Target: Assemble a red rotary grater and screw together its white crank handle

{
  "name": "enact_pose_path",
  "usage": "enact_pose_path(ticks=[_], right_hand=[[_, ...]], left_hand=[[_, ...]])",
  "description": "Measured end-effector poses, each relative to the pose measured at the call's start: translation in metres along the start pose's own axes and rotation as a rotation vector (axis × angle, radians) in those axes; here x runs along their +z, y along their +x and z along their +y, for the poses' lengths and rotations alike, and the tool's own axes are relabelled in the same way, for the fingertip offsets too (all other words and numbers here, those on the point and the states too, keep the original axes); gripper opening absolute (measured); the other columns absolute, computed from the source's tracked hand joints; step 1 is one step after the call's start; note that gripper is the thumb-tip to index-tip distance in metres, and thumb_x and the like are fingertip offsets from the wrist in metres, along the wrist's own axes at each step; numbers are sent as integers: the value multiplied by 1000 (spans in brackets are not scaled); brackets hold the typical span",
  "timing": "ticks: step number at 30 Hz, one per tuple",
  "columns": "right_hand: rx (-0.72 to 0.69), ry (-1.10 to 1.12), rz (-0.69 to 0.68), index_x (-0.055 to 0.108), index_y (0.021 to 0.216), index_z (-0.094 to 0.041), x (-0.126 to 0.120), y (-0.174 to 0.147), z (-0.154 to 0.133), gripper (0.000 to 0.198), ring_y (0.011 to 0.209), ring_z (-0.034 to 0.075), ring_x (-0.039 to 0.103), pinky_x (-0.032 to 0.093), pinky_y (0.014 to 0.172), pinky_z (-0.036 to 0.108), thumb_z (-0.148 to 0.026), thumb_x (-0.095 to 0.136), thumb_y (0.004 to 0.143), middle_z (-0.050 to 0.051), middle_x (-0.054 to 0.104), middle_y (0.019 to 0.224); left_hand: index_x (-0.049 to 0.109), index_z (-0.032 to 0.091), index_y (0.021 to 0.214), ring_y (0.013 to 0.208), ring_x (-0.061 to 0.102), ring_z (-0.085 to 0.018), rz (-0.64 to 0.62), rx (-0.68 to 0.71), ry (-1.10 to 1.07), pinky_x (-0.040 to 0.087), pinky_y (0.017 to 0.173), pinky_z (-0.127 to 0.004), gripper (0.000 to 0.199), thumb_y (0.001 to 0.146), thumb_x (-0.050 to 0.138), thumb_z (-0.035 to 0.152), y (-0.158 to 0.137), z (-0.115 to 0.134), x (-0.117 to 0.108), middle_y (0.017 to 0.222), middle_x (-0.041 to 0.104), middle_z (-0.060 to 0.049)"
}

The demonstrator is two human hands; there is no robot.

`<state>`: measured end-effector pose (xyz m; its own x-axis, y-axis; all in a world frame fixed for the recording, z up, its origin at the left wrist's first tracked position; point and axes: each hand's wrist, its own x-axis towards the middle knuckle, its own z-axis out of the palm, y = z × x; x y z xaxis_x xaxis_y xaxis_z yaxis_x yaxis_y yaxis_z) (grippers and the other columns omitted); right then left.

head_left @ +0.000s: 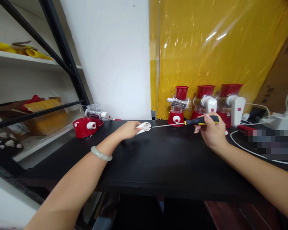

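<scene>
Above the black tabletop (pixel 144 159), my left hand (pixel 129 130) grips a small white plastic part (pixel 144 127) with a round hollow end turned toward the right. My right hand (pixel 212 131) is closed round the black and yellow handle of a long screwdriver (pixel 198 121). The screwdriver's shaft points left, and its tip is at the rim of the white part; whether it touches cannot be made out. Behind the shaft stands a red rotary grater (pixel 176 116) with a metal drum and a clear housing.
Two more red graters (pixel 206 92) (pixel 230 91) with white crank handles stand at the back right. At the back left are a red base (pixel 84 127) and a metal grater drum (pixel 94 114). A white cable (pixel 244 151) and a charger (pixel 284 123) lie right. A black-framed shelf (pixel 73 67) borders the left.
</scene>
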<state>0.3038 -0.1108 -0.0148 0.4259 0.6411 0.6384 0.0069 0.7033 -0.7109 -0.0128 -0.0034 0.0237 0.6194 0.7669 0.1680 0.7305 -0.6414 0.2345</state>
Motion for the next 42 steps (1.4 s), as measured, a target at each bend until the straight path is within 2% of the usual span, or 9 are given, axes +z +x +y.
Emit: enact_pose_path(ticks=[8, 15, 31, 42], right_hand=[[-2, -35, -37, 59, 82, -26, 2, -3, -3, 23, 45, 16, 60, 55, 45, 32, -46, 68, 78, -3, 61, 59], [11, -25, -88, 59, 83, -25, 4, -5, -4, 23, 47, 15, 61, 54, 46, 31, -45, 69, 78, -3, 61, 59], [7, -77, -120, 60, 85, -24, 2, -6, 0, 23, 47, 16, 61, 54, 46, 31, -44, 69, 79, -2, 62, 59], [11, -112, -142, 59, 86, -24, 3, -8, -2, 23, 48, 16, 62, 55, 48, 31, -44, 68, 79, -2, 62, 61]], left_hand=[[66, 16, 96, 64, 57, -15, -65, 4, -79, 36, 59, -22, 41, 91, 37, 44, -3, 3, -3, 72, 65, -3], [69, 18, 103, 67, 58, -16, -84, 1, -67, 37, 60, -22, 39, 87, 42, 40, -4, 5, -1, 77, 69, -4], [71, 19, 105, 70, 60, -16, -116, 6, -24, 38, 62, -23, 38, 86, 43, 37, -6, 10, 0, 83, 71, -4], [71, 18, 97, 72, 63, -19, -97, 5, 44, 38, 61, -24, 34, 85, 46, 37, -6, 12, 3, 85, 71, -7]])
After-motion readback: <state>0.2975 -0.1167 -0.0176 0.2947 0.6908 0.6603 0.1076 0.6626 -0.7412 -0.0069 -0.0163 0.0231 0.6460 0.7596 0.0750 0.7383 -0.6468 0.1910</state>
